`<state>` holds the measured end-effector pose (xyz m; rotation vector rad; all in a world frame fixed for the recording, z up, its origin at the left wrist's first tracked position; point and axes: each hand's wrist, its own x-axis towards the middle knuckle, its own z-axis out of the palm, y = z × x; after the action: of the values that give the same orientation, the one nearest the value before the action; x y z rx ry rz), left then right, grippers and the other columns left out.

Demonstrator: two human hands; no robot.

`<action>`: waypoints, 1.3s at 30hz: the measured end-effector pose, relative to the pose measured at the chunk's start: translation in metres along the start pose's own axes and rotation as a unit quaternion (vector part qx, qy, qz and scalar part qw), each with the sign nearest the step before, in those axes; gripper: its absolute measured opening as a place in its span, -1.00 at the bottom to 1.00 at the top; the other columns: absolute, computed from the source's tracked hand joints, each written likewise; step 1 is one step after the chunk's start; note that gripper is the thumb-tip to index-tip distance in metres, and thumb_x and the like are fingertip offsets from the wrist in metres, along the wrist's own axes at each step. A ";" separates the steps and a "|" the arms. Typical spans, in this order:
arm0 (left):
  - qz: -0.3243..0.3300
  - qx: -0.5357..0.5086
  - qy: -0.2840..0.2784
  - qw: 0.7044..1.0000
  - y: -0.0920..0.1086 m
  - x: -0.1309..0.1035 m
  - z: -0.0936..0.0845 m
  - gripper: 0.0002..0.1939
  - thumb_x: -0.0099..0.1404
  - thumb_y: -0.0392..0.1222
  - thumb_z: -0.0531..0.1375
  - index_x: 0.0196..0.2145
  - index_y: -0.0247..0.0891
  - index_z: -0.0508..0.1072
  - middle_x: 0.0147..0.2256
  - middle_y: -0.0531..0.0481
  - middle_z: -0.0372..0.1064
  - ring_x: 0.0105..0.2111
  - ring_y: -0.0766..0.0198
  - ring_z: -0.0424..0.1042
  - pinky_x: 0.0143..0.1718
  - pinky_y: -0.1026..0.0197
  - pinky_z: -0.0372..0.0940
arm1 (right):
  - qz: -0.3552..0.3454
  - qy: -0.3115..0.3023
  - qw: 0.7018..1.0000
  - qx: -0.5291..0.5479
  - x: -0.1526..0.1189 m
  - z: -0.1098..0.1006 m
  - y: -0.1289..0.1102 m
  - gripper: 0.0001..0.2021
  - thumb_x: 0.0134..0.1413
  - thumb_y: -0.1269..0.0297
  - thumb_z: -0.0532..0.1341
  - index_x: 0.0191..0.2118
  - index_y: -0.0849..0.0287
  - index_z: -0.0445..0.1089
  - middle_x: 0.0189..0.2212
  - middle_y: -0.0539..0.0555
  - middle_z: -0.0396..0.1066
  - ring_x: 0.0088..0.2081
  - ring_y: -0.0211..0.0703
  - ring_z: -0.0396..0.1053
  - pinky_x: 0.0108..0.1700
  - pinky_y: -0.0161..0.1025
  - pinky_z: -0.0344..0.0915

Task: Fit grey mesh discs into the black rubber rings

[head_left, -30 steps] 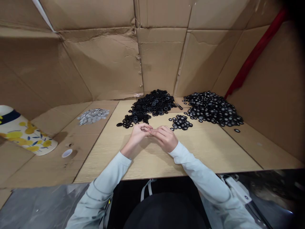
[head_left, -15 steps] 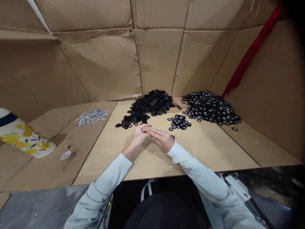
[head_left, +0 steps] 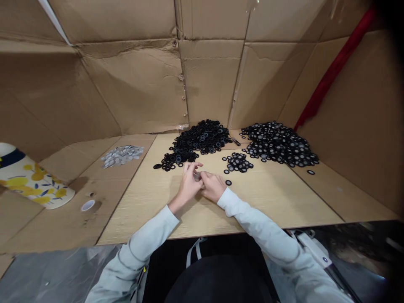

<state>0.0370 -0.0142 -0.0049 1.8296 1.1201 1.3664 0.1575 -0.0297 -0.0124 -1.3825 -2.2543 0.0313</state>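
Note:
My left hand (head_left: 190,182) and my right hand (head_left: 213,186) meet over the middle of the board. Both have their fingers bent and pressed together around something small; a greyish bit shows between them, but I cannot make it out. Just beyond my left hand lies a heap of black rings (head_left: 203,136). Past my right hand sits a small cluster of black rings with grey centres (head_left: 239,163), and one such ring (head_left: 228,182) lies alone beside that hand. A pile of flat grey discs (head_left: 122,155) is off to the left.
A larger heap of grey-centred rings (head_left: 280,144) stands at the back right, with a small tool (head_left: 235,141) between the heaps. Cardboard walls (head_left: 211,80) enclose the board (head_left: 139,214). A flower-patterned container (head_left: 38,179) and a white tape roll (head_left: 88,205) are at the left.
My right hand's fingers have gone from stretched out over the left to bent in against it. My left hand has turned more upright and shifted slightly right.

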 end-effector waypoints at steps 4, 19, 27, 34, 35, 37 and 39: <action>0.086 0.017 -0.137 0.987 0.005 -0.002 0.002 -0.54 -0.13 -0.53 0.02 -0.24 -0.26 0.36 -0.22 -0.06 0.30 -0.20 0.24 0.30 -0.13 0.16 0.21 | 0.004 -0.044 0.996 -0.081 0.005 -0.002 -0.003 -0.78 -0.05 0.34 0.09 -0.29 0.26 0.42 -0.42 0.19 0.48 -0.40 -0.08 0.42 -0.41 -0.28 0.19; 0.111 0.062 -0.167 0.978 0.005 0.001 0.003 -0.59 -0.03 -0.50 -0.01 -0.22 -0.28 0.38 -0.21 -0.09 0.37 -0.16 0.20 0.32 -0.08 0.09 0.20 | -0.074 0.022 0.989 -0.124 0.013 0.010 0.009 -0.78 -0.08 0.35 0.10 -0.49 0.34 0.46 -0.56 0.23 0.46 -0.54 -0.14 0.37 -0.52 -0.28 0.11; 0.148 0.099 -0.193 0.965 0.008 -0.003 0.003 -0.53 -0.01 -0.51 -0.06 -0.14 -0.26 0.34 -0.17 -0.11 0.33 -0.16 0.18 0.29 -0.08 0.06 0.18 | -0.075 0.026 0.986 -0.145 0.010 0.016 0.013 -0.81 -0.11 0.43 0.10 -0.51 0.37 0.45 -0.58 0.26 0.45 -0.56 -0.13 0.37 -0.51 -0.25 0.16; 0.154 0.150 -0.155 0.964 0.010 -0.006 0.003 -0.57 0.02 -0.48 -0.03 -0.15 -0.25 0.33 -0.19 -0.10 0.31 -0.16 0.18 0.28 -0.08 0.08 0.18 | -0.081 0.089 0.985 -0.122 0.008 0.020 0.015 -0.81 -0.14 0.43 0.09 -0.47 0.35 0.45 -0.56 0.25 0.44 -0.51 -0.13 0.37 -0.46 -0.26 0.20; 0.149 0.146 -0.140 0.968 0.010 -0.006 0.003 -0.58 0.01 -0.48 -0.01 -0.16 -0.25 0.34 -0.20 -0.10 0.32 -0.17 0.18 0.28 -0.09 0.10 0.19 | -0.086 0.098 0.985 -0.117 0.007 0.019 0.014 -0.81 -0.13 0.42 0.09 -0.45 0.34 0.45 -0.54 0.24 0.45 -0.49 -0.13 0.37 -0.43 -0.26 0.21; 0.142 0.130 -0.123 0.973 0.008 -0.008 0.005 -0.60 -0.02 -0.48 0.02 -0.19 -0.25 0.34 -0.22 -0.08 0.33 -0.19 0.19 0.30 -0.12 0.12 0.21 | -0.099 0.101 0.984 -0.110 0.006 0.019 0.013 -0.81 -0.11 0.41 0.08 -0.45 0.32 0.45 -0.53 0.22 0.45 -0.47 -0.15 0.37 -0.42 -0.27 0.20; 0.135 0.119 -0.129 0.975 0.006 -0.010 0.007 -0.59 -0.04 -0.48 0.04 -0.20 -0.25 0.33 -0.23 -0.07 0.34 -0.20 0.20 0.31 -0.13 0.12 0.22 | -0.113 0.085 0.984 -0.111 0.006 0.020 0.013 -0.81 -0.10 0.42 0.08 -0.49 0.32 0.44 -0.57 0.21 0.44 -0.52 -0.17 0.34 -0.46 -0.27 0.17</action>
<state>0.0439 -0.0254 -0.0060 2.3284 0.9568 1.1282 0.1584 -0.0139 -0.0310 -1.1765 -2.3065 -0.4088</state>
